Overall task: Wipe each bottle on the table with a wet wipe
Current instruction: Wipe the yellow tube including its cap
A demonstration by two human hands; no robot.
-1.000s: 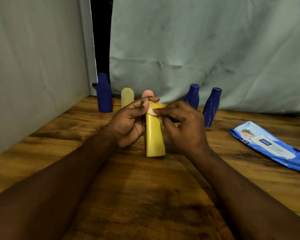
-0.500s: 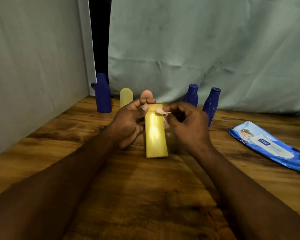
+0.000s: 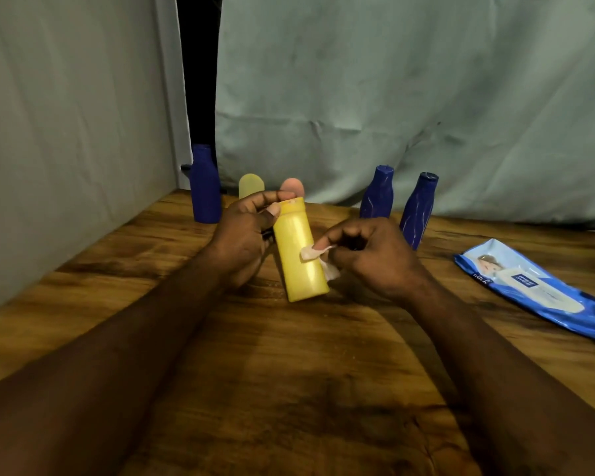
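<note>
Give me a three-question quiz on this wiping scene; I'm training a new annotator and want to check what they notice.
1. True or false: the left hand holds the yellow bottle near its top.
2. What does the right hand pinch against that bottle's side?
3. How many dark blue bottles stand at the back of the table? A) two B) three C) four

Key:
1. True.
2. A small wet wipe.
3. B: one on the left, two on the right.
</note>
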